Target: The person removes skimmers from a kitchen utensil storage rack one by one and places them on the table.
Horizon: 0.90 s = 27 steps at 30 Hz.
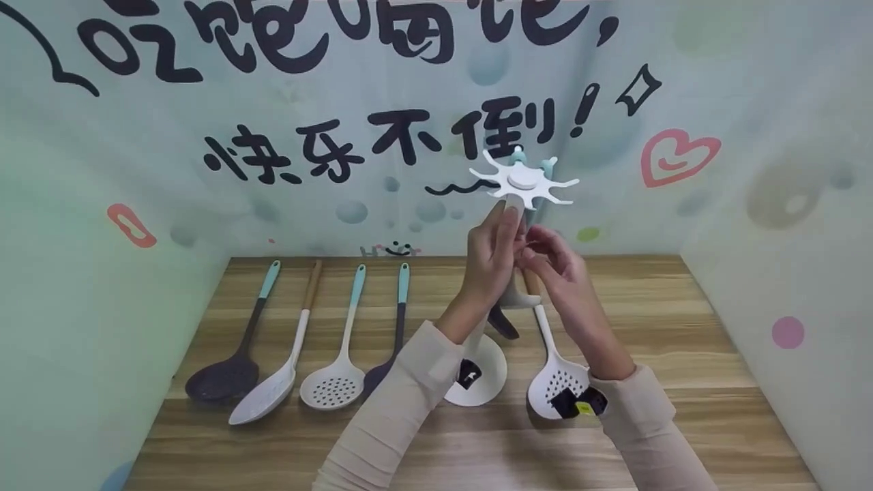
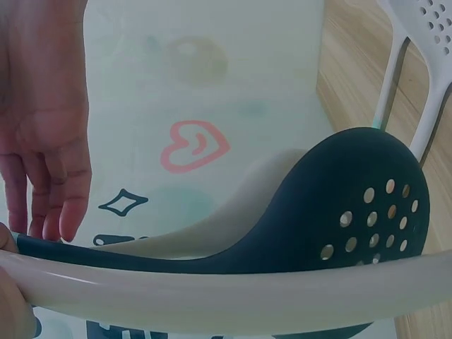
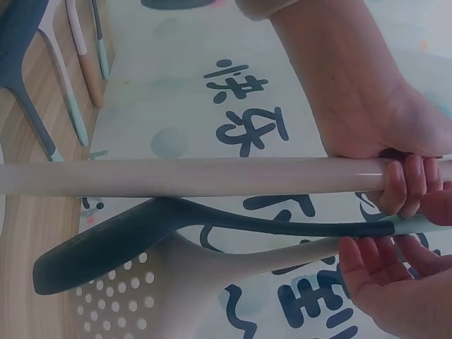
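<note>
Standing vertical, prongs (image 1: 563, 183) up, the rack (image 3: 212, 176) fills the gripping left hand (image 1: 491, 252) (right hand (image 1: 563, 271), grasp unclear).

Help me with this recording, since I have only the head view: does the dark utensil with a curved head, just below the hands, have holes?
Observer: Yes, the left wrist view shows round holes through the dark utensil.

Operator: And the beige utensil with a curved neck near it?

Observer: It is perforated too, as the right wrist view shows.

Operator: What are the left grip's hidden fingers doing?

Observer: They curl round the smooth, pale pole.
</note>
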Tool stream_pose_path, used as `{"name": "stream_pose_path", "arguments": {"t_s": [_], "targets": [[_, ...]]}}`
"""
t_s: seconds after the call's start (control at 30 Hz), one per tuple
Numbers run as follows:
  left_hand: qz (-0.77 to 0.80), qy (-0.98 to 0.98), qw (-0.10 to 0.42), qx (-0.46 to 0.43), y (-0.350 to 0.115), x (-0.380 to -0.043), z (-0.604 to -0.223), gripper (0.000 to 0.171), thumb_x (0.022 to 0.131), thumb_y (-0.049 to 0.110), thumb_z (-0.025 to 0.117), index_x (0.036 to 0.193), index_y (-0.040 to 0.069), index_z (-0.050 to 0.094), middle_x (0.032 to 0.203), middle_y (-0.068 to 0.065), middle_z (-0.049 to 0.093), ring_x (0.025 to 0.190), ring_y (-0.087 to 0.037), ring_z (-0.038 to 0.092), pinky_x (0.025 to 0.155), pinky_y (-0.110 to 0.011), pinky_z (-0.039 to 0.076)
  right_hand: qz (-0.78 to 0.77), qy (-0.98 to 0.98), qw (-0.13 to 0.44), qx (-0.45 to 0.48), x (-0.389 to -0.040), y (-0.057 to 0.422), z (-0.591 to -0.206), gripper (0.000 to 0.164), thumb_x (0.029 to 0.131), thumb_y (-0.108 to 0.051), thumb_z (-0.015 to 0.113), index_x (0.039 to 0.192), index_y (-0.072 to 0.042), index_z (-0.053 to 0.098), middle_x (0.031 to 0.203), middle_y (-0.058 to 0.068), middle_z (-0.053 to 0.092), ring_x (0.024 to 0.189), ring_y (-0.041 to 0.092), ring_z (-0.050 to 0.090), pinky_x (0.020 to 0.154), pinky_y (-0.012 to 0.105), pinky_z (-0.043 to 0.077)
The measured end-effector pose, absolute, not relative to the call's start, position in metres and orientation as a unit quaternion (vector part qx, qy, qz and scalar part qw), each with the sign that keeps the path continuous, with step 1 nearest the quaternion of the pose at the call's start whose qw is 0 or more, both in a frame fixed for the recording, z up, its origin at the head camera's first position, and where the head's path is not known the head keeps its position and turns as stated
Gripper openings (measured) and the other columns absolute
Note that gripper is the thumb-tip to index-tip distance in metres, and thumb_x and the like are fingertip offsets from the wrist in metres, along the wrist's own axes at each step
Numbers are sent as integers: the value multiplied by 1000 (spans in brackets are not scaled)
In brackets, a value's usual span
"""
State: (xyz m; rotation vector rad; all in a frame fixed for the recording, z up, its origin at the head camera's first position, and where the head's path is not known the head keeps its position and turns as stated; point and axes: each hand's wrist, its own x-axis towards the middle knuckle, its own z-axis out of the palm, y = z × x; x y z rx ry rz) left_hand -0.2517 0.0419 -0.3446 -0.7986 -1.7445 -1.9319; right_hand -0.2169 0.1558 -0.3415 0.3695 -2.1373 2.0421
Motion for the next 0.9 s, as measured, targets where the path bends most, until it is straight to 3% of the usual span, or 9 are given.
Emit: {"name": "stream_pose_path", "arguments": {"t_s": [0.27, 0.6, 0.9], "targets": [[-691, -634, 199, -286, 41, -250, -344, 76, 88, 70, 28, 86, -4, 47, 65, -9, 45, 55, -6, 43, 50, -18, 38, 702, -697, 78, 121, -223, 155, -343, 29, 96, -6, 45, 123, 3, 46, 110, 3, 55, 102, 12, 53, 90, 23, 44], [-688, -638, 198, -283, 42, -252, -345, 75, 87, 71, 28, 85, -1, 48, 63, 2, 42, 55, -6, 43, 52, -18, 38, 700, -699, 85, 122, -227, 155, -340, 20, 95, -4, 49, 114, 0, 50, 98, -1, 55, 89, 10, 54, 80, 21, 46], [-691, -633, 204, -284, 42, -251, -345, 75, 88, 70, 29, 84, -2, 47, 60, -4, 42, 53, -6, 42, 50, -18, 38, 657, -735, 108, 128, -224, 155, -335, 24, 95, -7, 50, 117, 4, 51, 100, 1, 57, 90, 10, 56, 82, 23, 48]]}}
